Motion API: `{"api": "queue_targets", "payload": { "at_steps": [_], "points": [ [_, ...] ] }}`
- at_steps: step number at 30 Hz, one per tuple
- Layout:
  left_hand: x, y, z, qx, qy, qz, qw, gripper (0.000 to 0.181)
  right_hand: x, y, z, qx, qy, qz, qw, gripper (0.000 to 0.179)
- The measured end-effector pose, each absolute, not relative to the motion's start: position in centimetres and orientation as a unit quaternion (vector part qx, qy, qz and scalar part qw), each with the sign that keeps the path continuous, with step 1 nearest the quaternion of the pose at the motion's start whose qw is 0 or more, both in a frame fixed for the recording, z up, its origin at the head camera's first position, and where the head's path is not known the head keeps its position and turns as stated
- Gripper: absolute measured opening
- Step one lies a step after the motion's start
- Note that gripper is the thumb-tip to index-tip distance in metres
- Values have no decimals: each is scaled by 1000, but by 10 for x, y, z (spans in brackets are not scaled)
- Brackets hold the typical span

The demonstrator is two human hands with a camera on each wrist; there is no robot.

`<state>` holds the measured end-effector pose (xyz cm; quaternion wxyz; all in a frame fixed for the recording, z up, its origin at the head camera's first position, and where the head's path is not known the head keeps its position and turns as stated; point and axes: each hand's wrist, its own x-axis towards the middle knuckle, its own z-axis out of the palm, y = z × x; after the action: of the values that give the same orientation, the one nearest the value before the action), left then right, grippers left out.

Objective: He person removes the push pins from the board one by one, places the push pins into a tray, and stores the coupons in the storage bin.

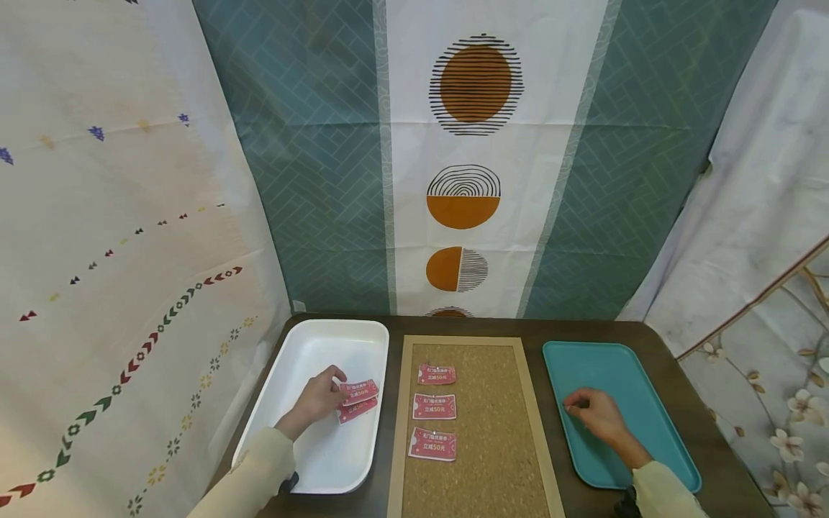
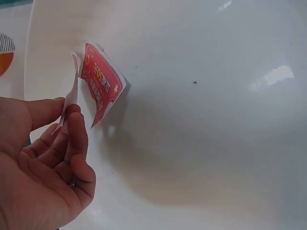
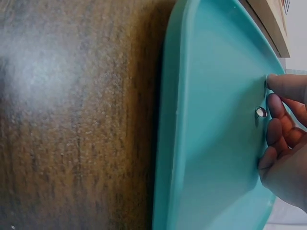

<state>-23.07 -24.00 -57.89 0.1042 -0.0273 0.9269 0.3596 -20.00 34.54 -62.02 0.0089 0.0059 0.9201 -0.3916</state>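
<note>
My left hand (image 1: 317,397) is over the white tray, pinching a red-and-white paper coupon (image 1: 359,392) between thumb and fingers. Beneath it another coupon (image 1: 357,411) lies in the tray, its edge curled up in the left wrist view. At the right, my right hand (image 1: 597,414) reaches low over the teal tray (image 1: 631,370), fingers loosely bent and thumb a little apart. A small shiny metal piece, like a thumbtack (image 3: 260,112), is at its fingertips on the tray. Another tiny dark spot shows by the thumb tip.
Between the trays a wood-framed cork board (image 1: 486,417) bears three coupons (image 1: 435,407) in a column on its left side. The white tray (image 1: 311,467) stands left of it on the dark wooden table (image 1: 531,381). Patterned curtains (image 1: 311,180) hang behind and beside the table.
</note>
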Motion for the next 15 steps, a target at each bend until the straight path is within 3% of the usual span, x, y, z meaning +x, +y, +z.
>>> {"api": "queue_targets", "payload": {
  "at_steps": [6, 15],
  "points": [
    [-231, -239, -573, -44, 933, 342, 105, 31, -200, 345, -618, 5, 921, -390, 13, 8],
    [-230, -232, -560, -57, 938, 339, 41, 31, -203, 336, -607, -14, 931, -364, -8, 24]
  ]
}}
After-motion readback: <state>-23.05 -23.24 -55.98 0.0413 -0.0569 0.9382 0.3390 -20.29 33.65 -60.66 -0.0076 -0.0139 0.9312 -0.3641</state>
